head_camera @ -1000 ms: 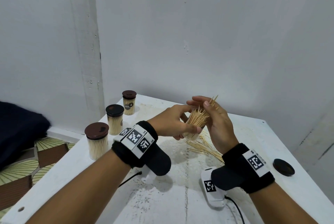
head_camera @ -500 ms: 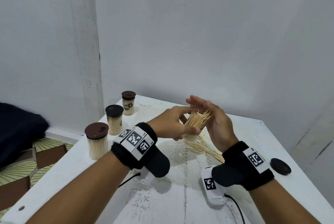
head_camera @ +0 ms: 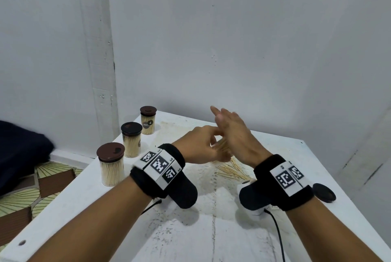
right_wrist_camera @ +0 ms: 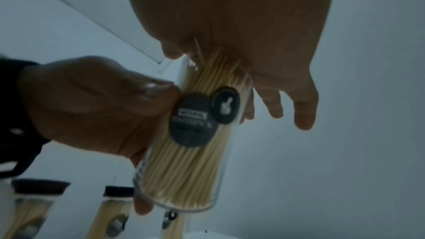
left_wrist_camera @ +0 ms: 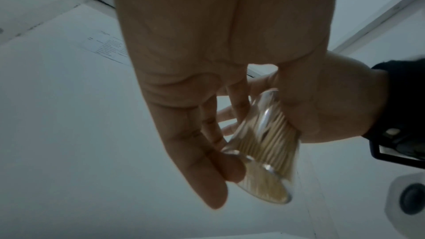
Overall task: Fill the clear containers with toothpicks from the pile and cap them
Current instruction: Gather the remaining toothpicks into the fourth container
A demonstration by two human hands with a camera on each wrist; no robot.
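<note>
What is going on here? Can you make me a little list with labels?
Left hand: grips an open clear container full of toothpicks
Right hand: flat palm pressing on the toothpick tips, fingers straight
Capped jars: three in a row at the table's left edge, brown lids on
Loose toothpicks: small pile on the white table
Spare lid: dark, lying by the right wrist

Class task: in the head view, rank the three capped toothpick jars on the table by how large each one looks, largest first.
1. Nearest jar, which looks largest.
2. Middle jar.
3. Farthest jar, which looks smallest.

The order follows nearness to the camera, so their true sizes may well be alike; this view cannot settle that.
</note>
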